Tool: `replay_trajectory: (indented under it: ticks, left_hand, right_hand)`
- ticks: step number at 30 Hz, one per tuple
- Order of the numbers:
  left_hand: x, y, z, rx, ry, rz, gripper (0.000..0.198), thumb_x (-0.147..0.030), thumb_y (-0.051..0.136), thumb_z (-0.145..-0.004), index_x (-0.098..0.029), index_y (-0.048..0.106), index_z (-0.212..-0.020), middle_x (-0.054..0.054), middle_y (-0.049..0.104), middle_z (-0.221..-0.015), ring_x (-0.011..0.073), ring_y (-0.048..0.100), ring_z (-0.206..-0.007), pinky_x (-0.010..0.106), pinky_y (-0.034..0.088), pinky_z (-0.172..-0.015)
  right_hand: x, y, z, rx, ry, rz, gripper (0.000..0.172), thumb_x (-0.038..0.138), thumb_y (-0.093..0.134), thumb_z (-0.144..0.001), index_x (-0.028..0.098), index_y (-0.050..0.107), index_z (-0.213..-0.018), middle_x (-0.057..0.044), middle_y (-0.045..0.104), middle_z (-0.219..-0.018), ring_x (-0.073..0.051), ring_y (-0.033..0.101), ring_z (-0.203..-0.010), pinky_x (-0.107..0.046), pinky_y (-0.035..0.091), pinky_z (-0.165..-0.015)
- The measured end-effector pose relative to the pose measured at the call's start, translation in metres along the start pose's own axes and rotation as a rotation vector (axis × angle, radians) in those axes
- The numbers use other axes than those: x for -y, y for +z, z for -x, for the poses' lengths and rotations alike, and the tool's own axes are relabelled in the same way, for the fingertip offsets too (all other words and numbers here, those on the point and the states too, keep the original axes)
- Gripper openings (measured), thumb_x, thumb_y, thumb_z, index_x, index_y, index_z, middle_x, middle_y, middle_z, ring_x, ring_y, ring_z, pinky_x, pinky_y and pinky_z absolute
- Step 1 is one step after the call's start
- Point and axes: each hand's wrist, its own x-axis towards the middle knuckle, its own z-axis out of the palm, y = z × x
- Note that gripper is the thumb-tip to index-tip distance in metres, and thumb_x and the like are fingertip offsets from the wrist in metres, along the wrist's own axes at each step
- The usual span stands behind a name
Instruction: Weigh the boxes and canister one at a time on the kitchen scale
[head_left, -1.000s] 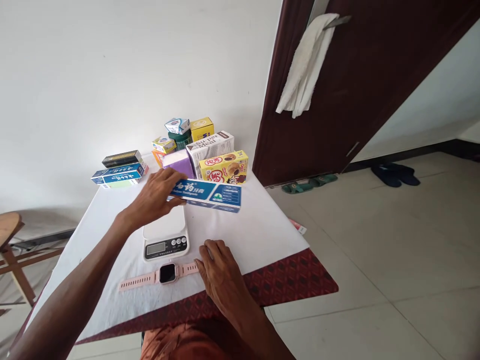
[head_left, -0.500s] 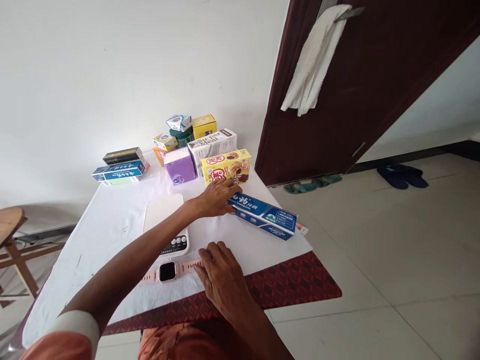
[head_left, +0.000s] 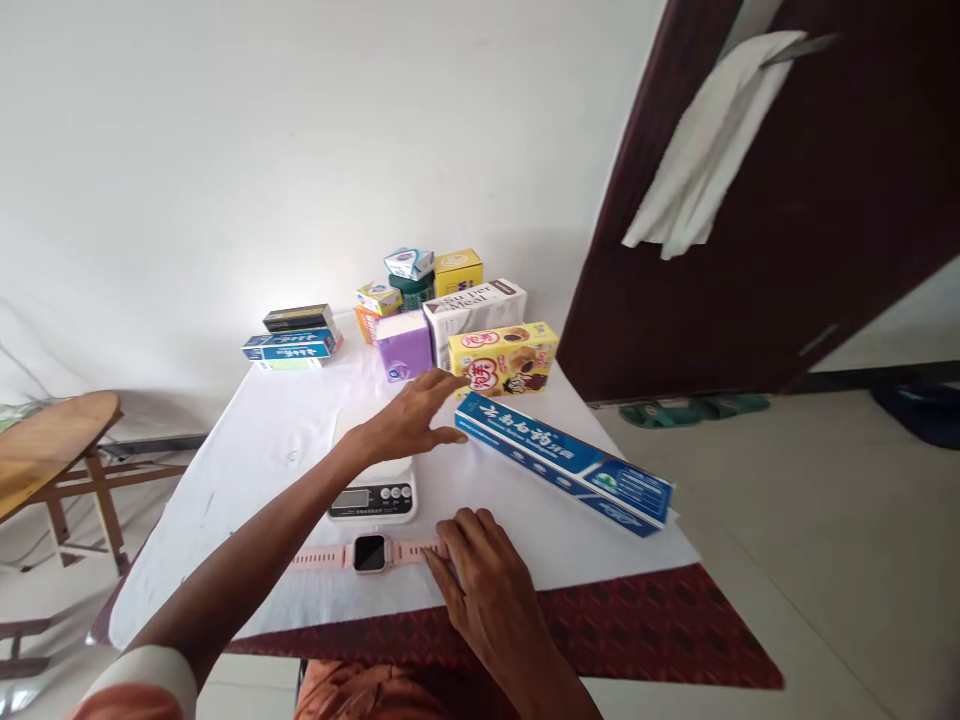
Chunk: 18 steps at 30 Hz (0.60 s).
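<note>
My left hand [head_left: 420, 415] hangs over the table with thumb and fingers apart, just left of a long blue toothpaste box [head_left: 562, 455] that lies slantwise on the white cloth. Under my left wrist is a white kitchen scale [head_left: 373, 503], partly hidden, its display and buttons facing me. A pink smartwatch [head_left: 370, 553] is laid out flat in front of the scale. My right hand [head_left: 491, 575] is at the watch's right strap end, thumb and fingers closed on it. Behind the toothpaste box stands a yellow snack box [head_left: 502, 360].
Against the wall are a white Super Meal box [head_left: 476, 308], a purple pack [head_left: 403, 347], a green jar [head_left: 412, 292] and small boxes. Toothpaste boxes [head_left: 291, 345] are stacked at the back left. A wooden stool [head_left: 64, 450] stands left; a dark door [head_left: 750, 250] is right.
My left hand has let go of the toothpaste box and drawn back left, its fingers spreading. My right hand remains at the watch strap. The view has turned left.
</note>
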Motion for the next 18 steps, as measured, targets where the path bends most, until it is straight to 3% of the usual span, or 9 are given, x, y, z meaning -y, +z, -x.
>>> replay_trajectory:
  ticks: [4,7,9,12,15,18]
  left_hand:
    - [0.056,-0.044,0.051,-0.207,-0.203,-0.217,0.068,-0.036,0.071,-0.090,-0.020,0.040,-0.148,0.017,0.049,-0.144,0.0325,0.048,-0.136,0.053,0.042,-0.114]
    - [0.105,-0.080,0.077,-0.281,-0.472,-0.427,0.077,-0.030,0.073,-0.085,-0.020,0.037,-0.152,0.019,0.043,-0.152,0.0375,0.042,-0.141,0.058,0.039,-0.115]
    - [0.134,-0.100,0.085,-0.245,-0.619,-0.526,0.081,-0.026,0.071,-0.083,-0.019,0.033,-0.155,0.020,0.036,-0.158,0.0408,0.036,-0.145,0.059,0.038,-0.115]
    - [0.164,-0.115,0.085,-0.099,-0.755,-0.585,0.087,-0.024,0.067,-0.081,-0.019,0.029,-0.158,0.020,0.033,-0.162,0.0407,0.028,-0.151,0.056,0.032,-0.119]
    - [0.182,-0.113,0.079,0.052,-0.816,-0.572,0.085,-0.027,0.066,-0.081,-0.021,0.032,-0.158,0.017,0.040,-0.159,0.0388,0.030,-0.151,0.054,0.028,-0.122]
    - [0.192,-0.102,0.074,0.112,-0.836,-0.544,0.080,-0.032,0.067,-0.081,-0.023,0.037,-0.155,0.016,0.046,-0.155,0.0377,0.038,-0.147,0.053,0.031,-0.119]
  right_hand:
    - [-0.001,0.004,0.000,-0.024,-0.034,-0.011,0.007,0.020,0.052,-0.101,0.023,0.056,-0.096,-0.006,0.059,-0.087,-0.026,0.056,-0.082,-0.039,0.047,-0.072]
    - [0.001,0.005,-0.001,-0.036,-0.053,0.010,0.008,0.019,0.050,-0.102,0.021,0.057,-0.100,-0.005,0.058,-0.086,-0.024,0.054,-0.080,-0.037,0.047,-0.073]
    - [0.003,0.006,-0.002,-0.036,-0.067,0.043,0.008,0.018,0.049,-0.102,0.020,0.057,-0.102,-0.005,0.057,-0.086,-0.024,0.054,-0.081,-0.037,0.047,-0.073]
    - [0.005,0.007,-0.002,-0.030,-0.072,0.083,0.008,0.019,0.049,-0.102,0.019,0.057,-0.103,-0.005,0.058,-0.087,-0.024,0.054,-0.082,-0.037,0.047,-0.074]
    - [0.005,0.007,-0.002,-0.028,-0.063,0.101,0.008,0.020,0.049,-0.103,0.019,0.057,-0.102,-0.005,0.058,-0.088,-0.024,0.054,-0.083,-0.037,0.047,-0.075]
    - [0.006,0.007,-0.002,-0.019,-0.052,0.096,0.007,0.021,0.050,-0.103,0.020,0.057,-0.102,-0.005,0.057,-0.087,-0.023,0.054,-0.082,-0.036,0.047,-0.075]
